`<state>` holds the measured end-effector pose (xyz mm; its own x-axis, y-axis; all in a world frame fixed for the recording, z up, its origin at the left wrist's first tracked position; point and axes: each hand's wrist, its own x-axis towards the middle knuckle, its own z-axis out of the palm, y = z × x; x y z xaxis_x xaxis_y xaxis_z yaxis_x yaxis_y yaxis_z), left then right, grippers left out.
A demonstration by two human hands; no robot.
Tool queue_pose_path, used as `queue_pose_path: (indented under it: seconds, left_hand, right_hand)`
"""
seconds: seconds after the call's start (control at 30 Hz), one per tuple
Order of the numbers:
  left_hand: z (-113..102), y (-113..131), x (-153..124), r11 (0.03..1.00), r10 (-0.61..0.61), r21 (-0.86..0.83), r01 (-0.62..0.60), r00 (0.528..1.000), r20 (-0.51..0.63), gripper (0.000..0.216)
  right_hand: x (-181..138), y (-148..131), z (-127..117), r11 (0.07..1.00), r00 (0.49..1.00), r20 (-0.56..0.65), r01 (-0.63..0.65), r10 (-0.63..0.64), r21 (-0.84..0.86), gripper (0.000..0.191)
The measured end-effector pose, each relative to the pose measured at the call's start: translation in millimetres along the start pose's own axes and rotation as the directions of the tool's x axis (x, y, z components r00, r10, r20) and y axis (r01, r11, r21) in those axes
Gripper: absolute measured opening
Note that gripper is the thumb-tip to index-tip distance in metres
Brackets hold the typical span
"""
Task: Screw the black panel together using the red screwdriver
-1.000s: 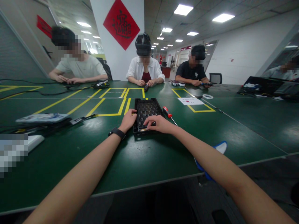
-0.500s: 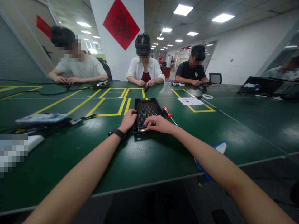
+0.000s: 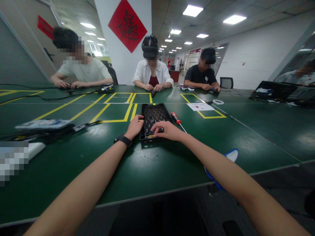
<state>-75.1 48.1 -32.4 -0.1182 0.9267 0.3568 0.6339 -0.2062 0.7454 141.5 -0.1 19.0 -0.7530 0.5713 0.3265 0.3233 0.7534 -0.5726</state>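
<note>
Black plastic chassis (image 3: 154,119): where do we log it, ref. the hands? (Tech 1)

We log it centre of the frame, flat on the green table (image 3: 147,170). Long axis runs away from us toward upper centre, and the near short edge is closest to both hands. Left hand (image 3: 135,126) sits at the left long edge, fingers curled onto the rim, i.e. gripping the chassis. Right hand (image 3: 167,130) comes in from the right and lies over the near end, fingers (image 3: 157,126) spread down onto the perforated surface. (Tech 2)

Right-hand grip status? Which hand is nearer? (Tech 1)

Cannot tell. Fingertips touch the chassis, but whether they pinch a small part there is too small to read. Both hands make contact; the right covers the near end, the left only the rim. (Tech 2)

Adjacent items, obstructions? (Tech 1)

Red-handled screwdriver (image 3: 176,117) lies just right of the chassis, shaft angled to lower right, near the right wrist. Yellow tape lines (image 3: 128,113) run just left of the left hand. Blue-and-white object (image 3: 232,154) sits at the table edge, lower right, partly behind the right forearm. White sheet (image 3: 200,106) and tape roll (image 3: 218,102) are right of centre, well apart. Flat devices w/ cables (image 3: 44,124) are at left. Three co-workers sit across the upper frame, hands on their own items. Nothing lies btwn our hands and the chassis. (Tech 2)
</note>
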Motion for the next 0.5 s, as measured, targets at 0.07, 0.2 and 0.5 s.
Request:
queue_pose_path:
  seconds: [0.07,0.2,0.5]
  left_hand:
    - [0.5,-1.5,0.7,1.0,0.007,-0.001,-0.007,1.0,-0.002,0.037]
    - [1.7,-4.1,2.5,1.0,0.01,0.003,-0.01,1.0,-0.006,0.037]
    - [1.3,-1.5,1.3,1.0,-0.01,-0.001,0.01,1.0,-0.004,0.037]
  right_hand:
    - [0.0,0.7,0.0,1.0,1.0,0.002,0.001,-0.001,-0.006,0.025]
    - [-0.5,1.8,0.3,1.0,1.0,0.016,-0.005,0.004,0.022,0.024]
    - [-0.6,1.7,1.2,0.999,1.0,0.013,-0.015,0.015,0.034,0.023]
